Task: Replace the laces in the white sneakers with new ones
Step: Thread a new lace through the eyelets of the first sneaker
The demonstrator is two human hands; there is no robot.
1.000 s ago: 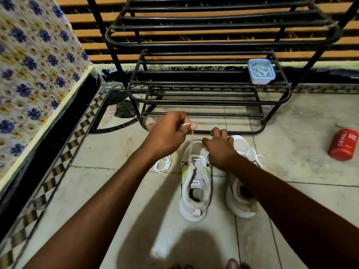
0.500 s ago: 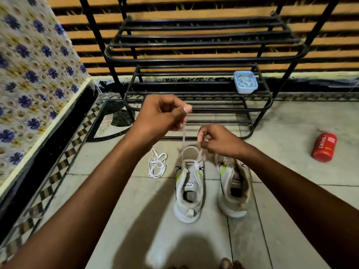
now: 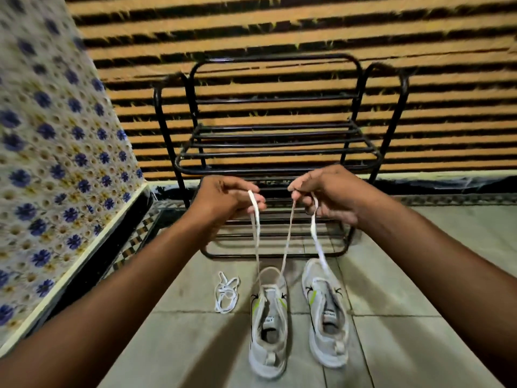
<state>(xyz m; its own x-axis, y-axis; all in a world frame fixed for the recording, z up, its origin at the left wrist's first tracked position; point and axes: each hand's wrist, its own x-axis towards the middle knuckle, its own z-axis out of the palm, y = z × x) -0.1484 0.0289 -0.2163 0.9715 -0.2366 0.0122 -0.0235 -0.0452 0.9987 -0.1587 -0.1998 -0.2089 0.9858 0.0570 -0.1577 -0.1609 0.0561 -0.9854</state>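
A: What are the hands doing?

B: The left hand is pinching one end of the lace, and the right hand is pinching the other run, with a loose tail hanging off it toward six o'clock. Both grips are closing on lace, raised well above the floor.

A: And where is the shoe lying from the grip?

B: The left sneaker is sitting at six o'clock below both hands, its long axis running twelve to six, toe toward the rack. The two strands are converging down into its front eyelets, so I judge the ends are being evened. Both hands are about equally near.

A: Anything else?

B: The right sneaker is standing just beside it at three o'clock, looking unlaced. A coiled lace is lying at nine o'clock. No containers are showing.
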